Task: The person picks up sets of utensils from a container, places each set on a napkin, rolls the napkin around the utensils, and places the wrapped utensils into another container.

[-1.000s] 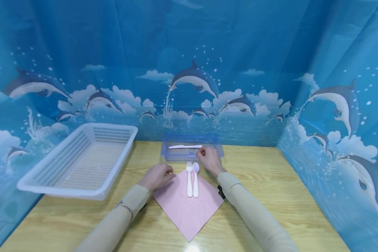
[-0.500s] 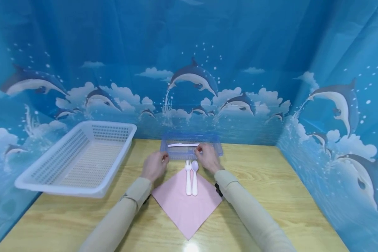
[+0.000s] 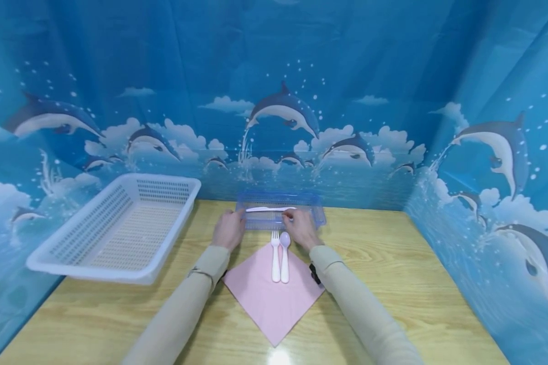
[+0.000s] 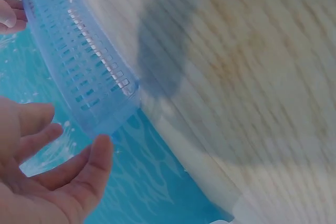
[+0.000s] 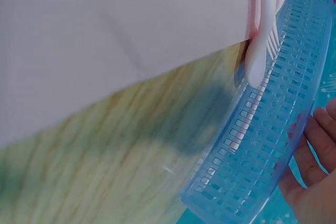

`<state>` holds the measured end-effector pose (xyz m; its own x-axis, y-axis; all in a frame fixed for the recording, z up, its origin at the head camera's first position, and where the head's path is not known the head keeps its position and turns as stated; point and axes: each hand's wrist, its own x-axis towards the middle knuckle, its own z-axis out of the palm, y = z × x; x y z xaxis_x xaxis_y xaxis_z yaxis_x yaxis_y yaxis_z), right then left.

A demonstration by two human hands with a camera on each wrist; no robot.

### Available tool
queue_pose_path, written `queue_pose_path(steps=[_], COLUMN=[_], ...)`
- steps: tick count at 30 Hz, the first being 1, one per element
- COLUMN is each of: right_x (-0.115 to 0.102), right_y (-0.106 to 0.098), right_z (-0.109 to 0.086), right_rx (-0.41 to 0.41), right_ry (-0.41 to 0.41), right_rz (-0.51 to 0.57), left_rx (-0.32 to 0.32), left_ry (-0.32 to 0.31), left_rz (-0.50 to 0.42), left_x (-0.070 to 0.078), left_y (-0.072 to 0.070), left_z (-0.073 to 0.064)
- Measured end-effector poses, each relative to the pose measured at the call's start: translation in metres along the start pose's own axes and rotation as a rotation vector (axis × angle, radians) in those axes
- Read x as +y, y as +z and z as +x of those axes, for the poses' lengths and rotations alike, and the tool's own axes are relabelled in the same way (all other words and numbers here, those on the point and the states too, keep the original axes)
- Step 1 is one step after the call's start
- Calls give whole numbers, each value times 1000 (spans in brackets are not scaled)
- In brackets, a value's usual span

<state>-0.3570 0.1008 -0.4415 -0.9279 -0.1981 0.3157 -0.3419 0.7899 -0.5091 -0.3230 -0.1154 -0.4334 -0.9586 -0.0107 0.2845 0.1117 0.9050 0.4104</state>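
Small blue basket (image 3: 261,223) is placed at the back of the wooden surface (image 3: 383,268), its long side set along the foot of the dolphin-print backdrop (image 3: 187,56). White knife (image 3: 269,209) is seen lengthwise within the basket's outline, between the two hands; exact contact with basket floor or rim cannot be told.

Left hand (image 3: 228,229) is positioned at the basket's left end. In the left wrist view its grip is seen with thumb and fingers apart, one tip overlapping the basket corner; actual contact is not resolved.

Right hand (image 3: 301,228) is held over the basket's near side, toward the right, by the knife's right end. Fingers are seen bent in the head view; in the right wrist view the fingertips are tinted by the clear blue wall. Whether this grip is clamped on rim or knife cannot be told.

Pink napkin (image 3: 274,309) is laid cornerwise in front, between the forearms. White fork (image 3: 275,258) and spoon (image 3: 285,258) are laid side by side over its far corner, tines and bowl pointed toward the basket. Large white basket (image 3: 91,274) is set well apart at left.
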Motion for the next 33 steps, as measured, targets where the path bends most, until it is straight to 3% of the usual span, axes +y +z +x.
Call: queue_pose_path(steps=[10, 17, 24, 33], right_x=[8, 5, 5, 8], right_y=[1, -7, -11, 1], right_z=[3, 12, 24, 37], right_rx=[-33, -69, -182, -344], right_ry=[47, 67, 97, 16], right_rz=[81, 99, -46, -244], left_rx=[10, -54, -106, -117], left_ry=[48, 73, 110, 108], left_rz=[26, -33, -33, -48], left_x=[-6, -9, -12, -18], left_y=[7, 6, 3, 3], left_z=[4, 8, 12, 9])
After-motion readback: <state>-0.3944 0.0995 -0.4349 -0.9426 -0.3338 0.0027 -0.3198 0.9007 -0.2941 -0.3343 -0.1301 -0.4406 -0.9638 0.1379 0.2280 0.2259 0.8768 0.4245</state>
